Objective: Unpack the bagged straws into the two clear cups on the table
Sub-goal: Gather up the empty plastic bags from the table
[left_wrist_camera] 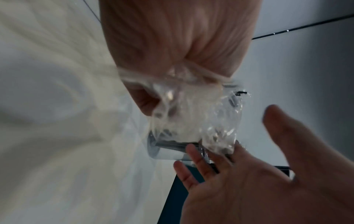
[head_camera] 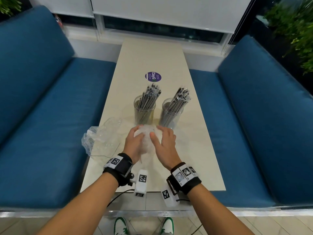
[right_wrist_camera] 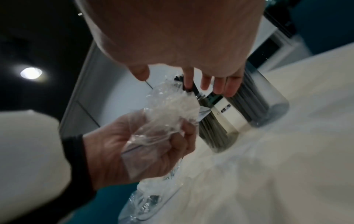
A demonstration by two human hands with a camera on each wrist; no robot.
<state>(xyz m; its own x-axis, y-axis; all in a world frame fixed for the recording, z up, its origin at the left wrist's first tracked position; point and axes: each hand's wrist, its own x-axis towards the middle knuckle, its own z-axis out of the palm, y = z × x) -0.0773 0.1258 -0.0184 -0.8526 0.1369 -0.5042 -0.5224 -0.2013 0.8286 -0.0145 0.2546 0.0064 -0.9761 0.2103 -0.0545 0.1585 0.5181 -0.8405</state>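
Straws (head_camera: 147,99) stand bundled in both clear cups (head_camera: 170,114) mid-table, far of my hands; light, stiff, best pinched mid-bundle, I judge. My left hand (head_camera: 133,143) clutches a crumpled plastic bag (head_camera: 147,133), limp and slippery-looking; my right hand (head_camera: 165,141) hovers beside it, fingers spread, holding nothing.

Both forearms reach forward over the desk's near edge, wrists banded. Left hand (head_camera: 134,143) curled, gripping crumpled clear plastic (head_camera: 147,133); right hand (head_camera: 165,141) fingers spread, relaxed.
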